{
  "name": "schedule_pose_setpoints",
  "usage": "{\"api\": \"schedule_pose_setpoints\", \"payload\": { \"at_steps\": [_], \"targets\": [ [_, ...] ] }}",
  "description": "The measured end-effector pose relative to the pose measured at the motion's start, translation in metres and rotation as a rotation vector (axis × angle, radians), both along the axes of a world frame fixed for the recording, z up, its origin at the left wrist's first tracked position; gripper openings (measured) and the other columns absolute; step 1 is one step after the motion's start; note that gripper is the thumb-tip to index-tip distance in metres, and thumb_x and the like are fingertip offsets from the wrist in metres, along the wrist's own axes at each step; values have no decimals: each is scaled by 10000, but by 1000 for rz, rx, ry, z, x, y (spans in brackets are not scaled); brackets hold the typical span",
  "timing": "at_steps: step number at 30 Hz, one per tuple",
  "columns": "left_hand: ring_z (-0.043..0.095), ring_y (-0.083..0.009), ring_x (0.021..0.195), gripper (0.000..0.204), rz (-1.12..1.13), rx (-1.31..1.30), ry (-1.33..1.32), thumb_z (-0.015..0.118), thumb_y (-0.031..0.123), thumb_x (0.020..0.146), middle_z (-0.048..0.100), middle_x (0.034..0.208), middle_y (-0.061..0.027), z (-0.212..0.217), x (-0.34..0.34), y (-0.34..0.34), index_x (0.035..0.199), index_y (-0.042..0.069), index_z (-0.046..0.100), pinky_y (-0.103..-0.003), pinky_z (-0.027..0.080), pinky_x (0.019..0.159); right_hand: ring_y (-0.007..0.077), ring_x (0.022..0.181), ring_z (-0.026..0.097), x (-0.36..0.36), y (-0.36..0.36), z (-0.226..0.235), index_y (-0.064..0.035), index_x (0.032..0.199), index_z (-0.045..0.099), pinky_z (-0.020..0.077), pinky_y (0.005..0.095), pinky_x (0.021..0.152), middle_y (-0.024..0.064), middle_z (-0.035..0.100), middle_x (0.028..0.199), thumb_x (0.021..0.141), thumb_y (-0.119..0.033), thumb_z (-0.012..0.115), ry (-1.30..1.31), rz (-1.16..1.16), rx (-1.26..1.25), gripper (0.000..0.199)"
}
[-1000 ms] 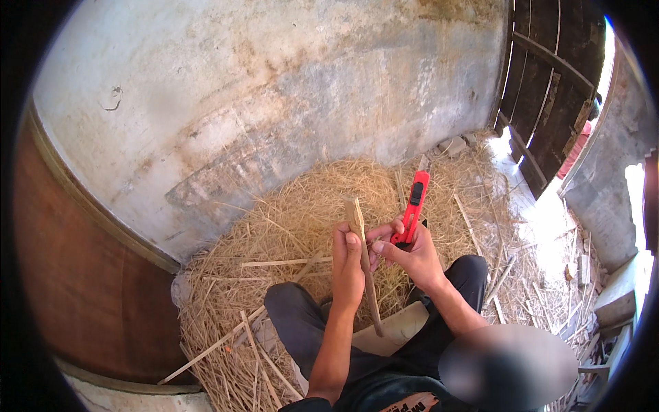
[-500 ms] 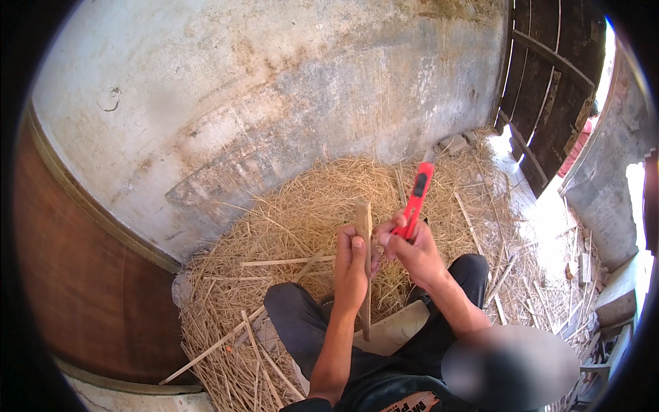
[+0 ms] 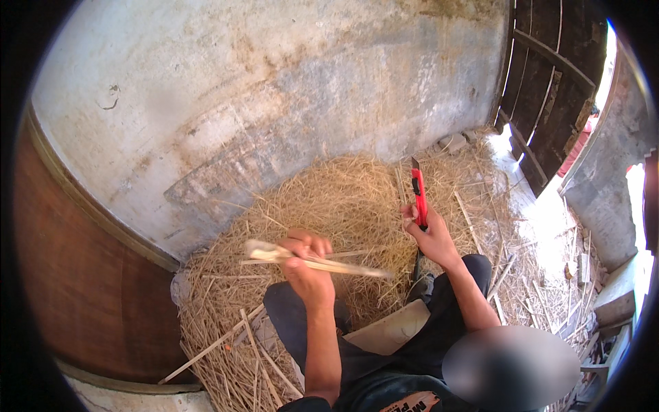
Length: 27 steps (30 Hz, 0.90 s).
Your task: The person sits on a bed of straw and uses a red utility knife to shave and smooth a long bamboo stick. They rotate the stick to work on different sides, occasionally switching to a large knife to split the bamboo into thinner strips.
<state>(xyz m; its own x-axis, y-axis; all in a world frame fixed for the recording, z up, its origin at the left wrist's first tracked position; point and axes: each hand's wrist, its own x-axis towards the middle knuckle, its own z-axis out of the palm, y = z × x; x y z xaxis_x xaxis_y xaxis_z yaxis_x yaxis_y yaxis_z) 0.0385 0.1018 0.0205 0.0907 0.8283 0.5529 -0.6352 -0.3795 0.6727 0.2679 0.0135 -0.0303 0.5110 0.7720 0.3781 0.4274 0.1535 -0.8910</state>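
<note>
Cutter [image 3: 419, 194] in curled right hand [image 3: 432, 240]

Head-worn fisheye view, downward, apparently from close above

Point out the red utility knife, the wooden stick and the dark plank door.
Red utility knife [image 3: 421, 198]: head view, on the red handle.
Wooden stick [image 3: 342, 267]: head view, on its motion-blurred right-hand stretch.
Dark plank door [image 3: 532, 82]: head view, on a plank's face.
</note>
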Motion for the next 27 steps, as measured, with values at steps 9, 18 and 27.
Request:
{"api": "schedule_pose_setpoints", "payload": {
  "at_steps": [9, 18, 27],
  "targets": [
    [444, -155, 820, 553, 339, -109, -386, 442, 715, 1026, 412, 853, 19, 17, -17, 33, 860, 190, 395, -353, 445, 862, 94, 834, 558, -16, -28, -62, -113, 1000, 466, 457, 292, 751, 0, 579, 948, 1049, -189, 641, 399, -122, -6, 197],
    [464, -175, 853, 566, 79, -34, -378, 332, 691, 1079, 473, 905, -15, 3, -10, 15, 880, 180, 472, -365, 443, 875, 186, 986, 721, -45, -20, -35, -159, 1053, 474, 616, 308, 760, 28, 659, 1048, 1067, -175, 647, 989, -79, 286, 175],
    [634, -264, 1036, 699, -470, -2, 204, 647, 620, 979, 617, 1303, -134, -48, -81, 2, 1389, 62, 550, -408, 529, 893, 138, 939, 694, 50, -19, 4, -101, 1075, 489, 613, 293, 791, 24, 640, 995, 986, -106, 748, 708, -217, 432, 274]
  ]
}}
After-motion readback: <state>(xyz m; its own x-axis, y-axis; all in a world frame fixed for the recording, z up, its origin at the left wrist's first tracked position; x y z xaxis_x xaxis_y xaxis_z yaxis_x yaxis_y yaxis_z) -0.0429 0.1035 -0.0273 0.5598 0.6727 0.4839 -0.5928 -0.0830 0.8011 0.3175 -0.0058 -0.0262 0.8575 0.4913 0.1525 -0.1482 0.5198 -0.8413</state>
